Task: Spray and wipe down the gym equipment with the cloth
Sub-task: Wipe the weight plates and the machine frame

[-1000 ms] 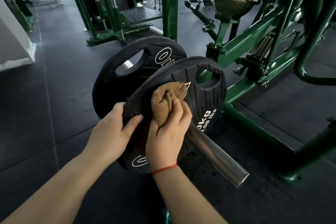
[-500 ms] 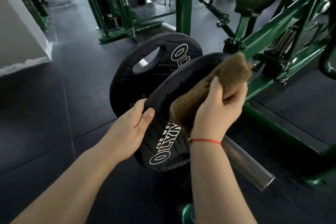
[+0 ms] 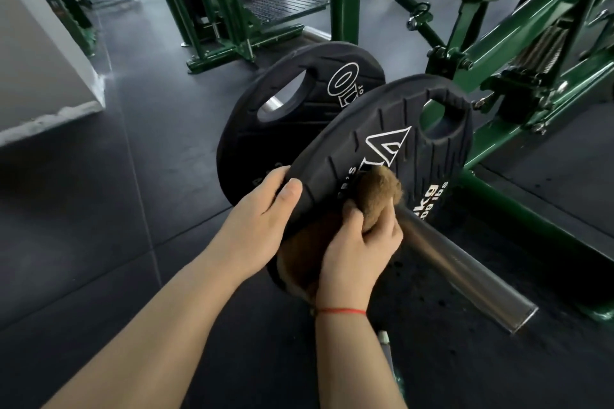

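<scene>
Wiping step: the right hand bunches the cloth in curled fingers against the plate face. The left hand clamps the rim just left of them. Next probably calls for sweeping the cloth upward, beyond the fingertips.

Two plates sit on one bar, whose free end juts toward the near right. The near plate stands before the far plate. The left hand grips the near plate's left rim. The right hand holds a cloth against its near face, just left of the bar. A frame stands right of the plates, a rack far behind, and a block on the floor far left.
</scene>
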A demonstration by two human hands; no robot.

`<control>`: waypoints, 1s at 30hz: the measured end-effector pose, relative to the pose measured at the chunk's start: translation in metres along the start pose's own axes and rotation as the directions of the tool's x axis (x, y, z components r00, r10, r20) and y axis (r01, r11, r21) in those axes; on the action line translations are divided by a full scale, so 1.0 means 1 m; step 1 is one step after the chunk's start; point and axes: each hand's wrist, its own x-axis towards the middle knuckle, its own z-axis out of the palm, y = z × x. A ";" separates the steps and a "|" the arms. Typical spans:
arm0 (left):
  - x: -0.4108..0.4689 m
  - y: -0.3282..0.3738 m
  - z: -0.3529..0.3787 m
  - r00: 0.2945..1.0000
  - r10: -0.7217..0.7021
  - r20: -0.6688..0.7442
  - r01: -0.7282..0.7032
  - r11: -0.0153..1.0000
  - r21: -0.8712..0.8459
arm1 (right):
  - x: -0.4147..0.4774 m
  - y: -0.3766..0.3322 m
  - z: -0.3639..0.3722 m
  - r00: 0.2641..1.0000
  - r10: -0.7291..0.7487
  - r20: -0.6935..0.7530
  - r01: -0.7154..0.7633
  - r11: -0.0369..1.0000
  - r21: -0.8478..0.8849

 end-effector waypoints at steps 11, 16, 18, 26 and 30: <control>0.002 -0.008 -0.003 0.988 -0.141 0.057 0.151 0.959 -0.240 | -0.039 0.055 -0.016 0.899 -0.391 0.200 0.421 0.896 -0.141; 0.002 -0.009 0.002 0.987 -0.161 -0.019 0.153 0.963 -0.222 | -0.043 0.048 -0.011 0.988 -0.145 0.051 0.148 0.986 -0.080; 0.003 -0.008 0.001 0.986 -0.162 -0.027 0.152 0.963 -0.224 | -0.048 0.035 -0.003 0.987 -0.154 0.055 0.156 0.987 -0.039; -0.001 0.010 0.004 0.983 -0.183 -0.005 0.174 0.945 -0.278 | -0.077 0.072 -0.026 0.835 -0.436 0.335 0.517 0.829 -0.211; -0.006 0.013 0.003 0.982 -0.191 0.000 0.186 0.954 -0.236 | -0.083 0.089 -0.035 0.903 -0.325 0.282 0.392 0.892 -0.225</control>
